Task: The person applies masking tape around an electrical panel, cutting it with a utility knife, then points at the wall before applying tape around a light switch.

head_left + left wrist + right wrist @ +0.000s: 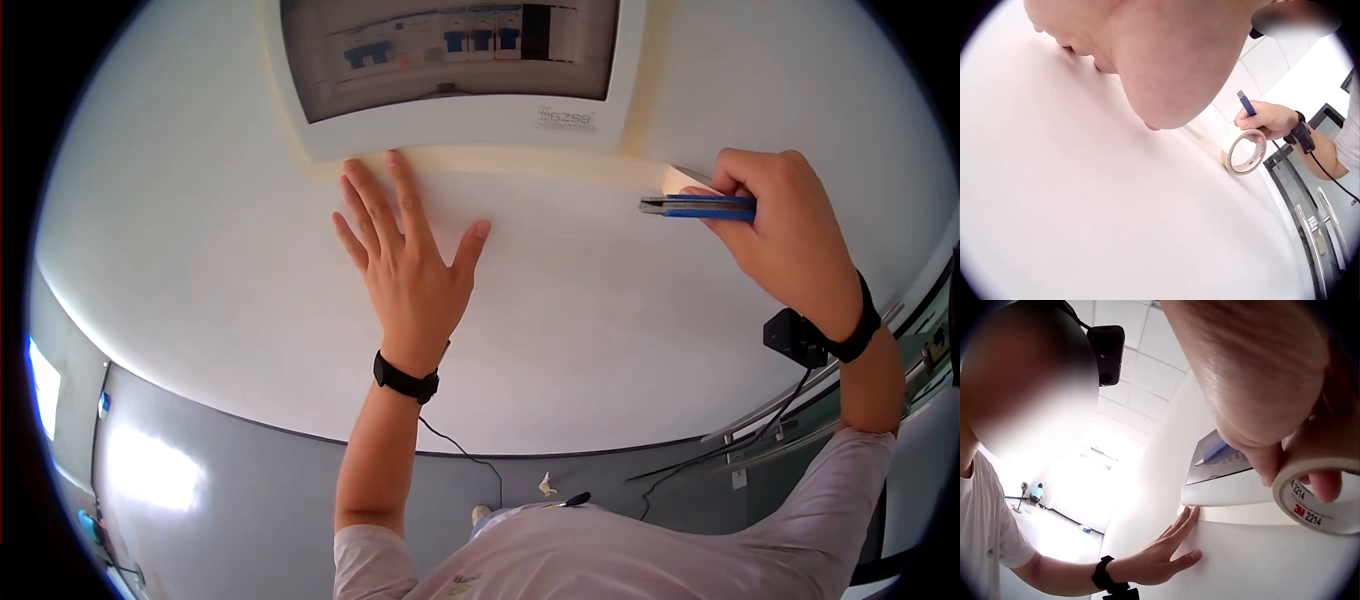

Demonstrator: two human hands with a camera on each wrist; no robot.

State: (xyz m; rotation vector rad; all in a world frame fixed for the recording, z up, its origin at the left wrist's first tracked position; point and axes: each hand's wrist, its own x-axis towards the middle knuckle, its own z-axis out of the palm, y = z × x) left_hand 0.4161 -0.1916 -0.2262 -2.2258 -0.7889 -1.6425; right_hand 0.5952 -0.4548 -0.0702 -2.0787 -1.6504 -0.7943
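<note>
With fingers spread, my left hand (405,265) rests on the white wall, its fingertips at the strip of masking tape (520,162) along the lower edge of a breaker box (460,122). Off to the right, my right hand (795,215) holds a roll of masking tape (1229,159) and a blue utility knife (710,208) together. The knife points left in the head view. Tape runs from the roll to the strip under the box. In the right wrist view, fingers reach inside the roll's core (1307,514), which is printed 3M 2214.
More masking tape edges the box's right side (645,75). Breaker switches (482,40) show behind its dark cover. Below the wall are a grey floor (270,490), a thin black cable (465,455) and a small crumpled scrap (546,486). Metal door handles (1311,250) stand at the right.
</note>
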